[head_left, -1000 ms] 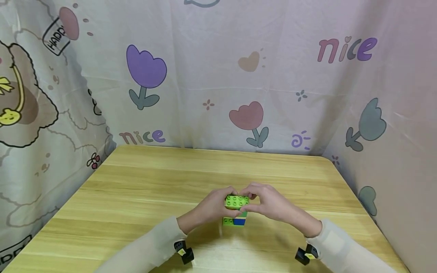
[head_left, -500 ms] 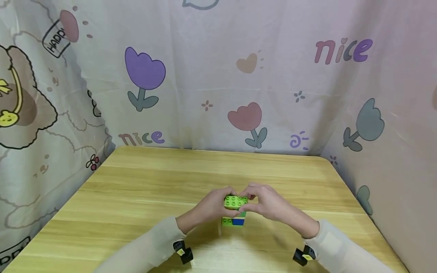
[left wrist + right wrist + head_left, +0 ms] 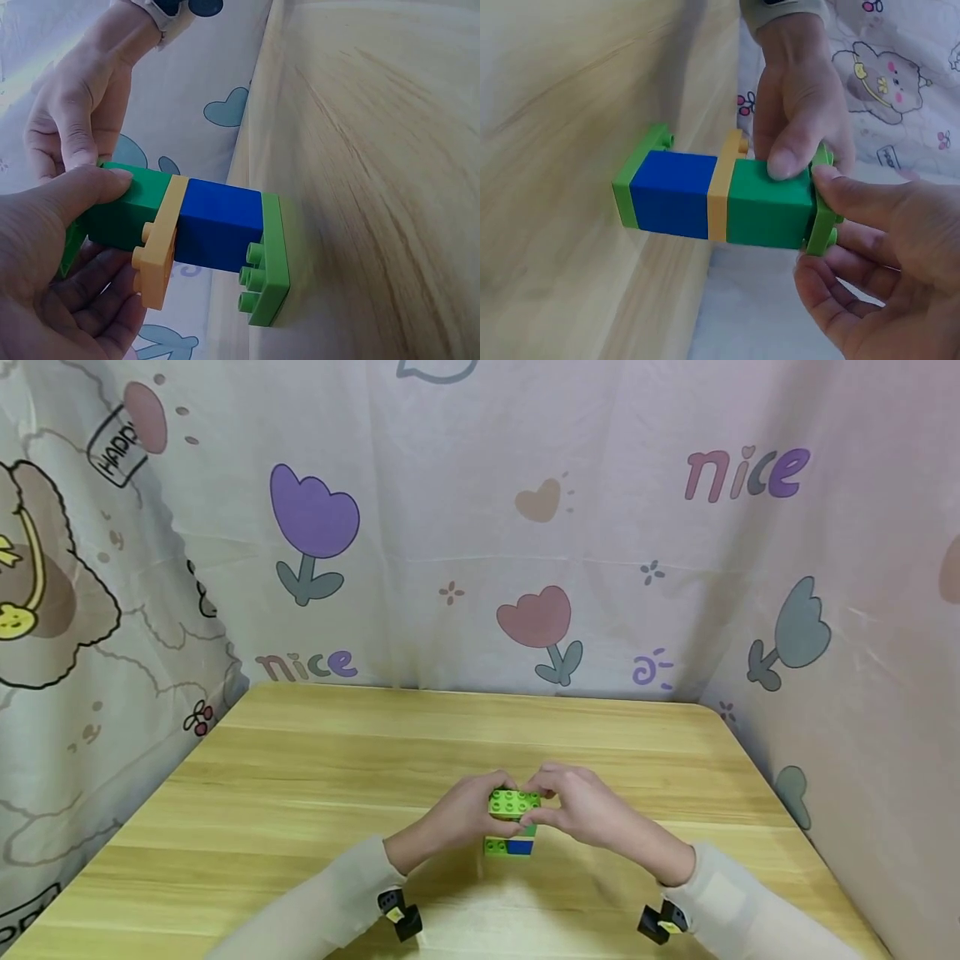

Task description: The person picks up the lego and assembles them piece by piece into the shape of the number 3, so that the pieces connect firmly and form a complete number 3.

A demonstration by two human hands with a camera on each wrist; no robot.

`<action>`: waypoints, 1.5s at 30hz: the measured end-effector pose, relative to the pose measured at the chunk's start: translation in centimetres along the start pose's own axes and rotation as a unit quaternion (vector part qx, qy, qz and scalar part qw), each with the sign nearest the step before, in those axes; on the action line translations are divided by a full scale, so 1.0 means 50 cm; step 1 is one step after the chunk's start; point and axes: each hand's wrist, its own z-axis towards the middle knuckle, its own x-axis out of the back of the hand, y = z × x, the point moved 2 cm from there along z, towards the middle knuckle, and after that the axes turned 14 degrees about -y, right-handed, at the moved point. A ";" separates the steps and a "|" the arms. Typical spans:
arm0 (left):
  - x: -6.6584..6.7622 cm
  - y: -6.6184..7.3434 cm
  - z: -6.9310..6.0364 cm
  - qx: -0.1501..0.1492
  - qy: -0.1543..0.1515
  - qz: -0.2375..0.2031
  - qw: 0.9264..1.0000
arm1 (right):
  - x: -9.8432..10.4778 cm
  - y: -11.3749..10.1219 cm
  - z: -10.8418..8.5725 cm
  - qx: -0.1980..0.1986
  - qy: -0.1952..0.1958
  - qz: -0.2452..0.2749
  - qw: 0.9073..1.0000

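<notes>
A small tower of toy building bricks stands upright on the wooden table, between both hands. Its lowest layer is a flat lime brick (image 3: 274,262), with a blue brick (image 3: 221,225) above it. A flat yellow-orange brick (image 3: 721,184) separates the blue one from a green brick (image 3: 769,202). Topmost is another flat lime brick (image 3: 513,804), studs up. My left hand (image 3: 468,810) grips the green brick, its thumb lying along one face. From the other side, my right hand (image 3: 581,806) pinches the top lime brick between thumb and fingers.
The pale wooden table (image 3: 360,743) reaches back to a patterned cloth (image 3: 442,527) that hangs behind it and along both sides. A small black device (image 3: 401,917) is strapped at the left wrist, and another black device (image 3: 662,922) at the right.
The head view has shifted slightly, so the scene sits a little differently in frame. Both hands keep the same hold on the tower, with no clear movement of the bricks.
</notes>
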 end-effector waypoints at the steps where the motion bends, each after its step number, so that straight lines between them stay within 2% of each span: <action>1: 0.000 0.000 0.000 0.002 0.001 0.003 1.000 | -0.001 -0.002 0.001 0.000 0.001 -0.004 1.000; 7: 0.001 0.003 -0.001 0.003 0.006 0.012 1.000 | -0.005 -0.003 0.000 0.002 0.015 -0.007 1.000; 14: 0.000 0.002 -0.003 -0.002 0.006 0.013 1.000 | -0.011 0.002 -0.006 0.003 0.021 0.026 0.999; 21: 0.004 0.003 -0.011 -0.007 -0.008 0.016 1.000 | -0.025 0.012 -0.012 0.006 0.045 0.043 0.998; 25: 0.012 0.005 -0.019 -0.010 -0.012 0.035 0.999 | -0.030 0.018 -0.014 0.004 0.051 0.045 0.998; 30: 0.024 0.003 -0.033 -0.005 -0.004 0.056 0.998 | -0.032 0.022 -0.016 -0.001 0.050 0.043 0.998; 36: 0.033 -0.002 -0.046 -0.025 0.005 0.059 0.998 | -0.036 0.025 -0.019 0.005 0.061 0.047 0.997; 41: 0.032 -0.008 -0.053 -0.044 0.014 0.056 0.997 | -0.044 0.028 -0.023 0.013 0.064 0.073 0.995; 45: 0.025 -0.014 -0.057 -0.060 0.024 0.026 0.998 | -0.054 0.034 -0.027 0.018 0.059 0.091 0.994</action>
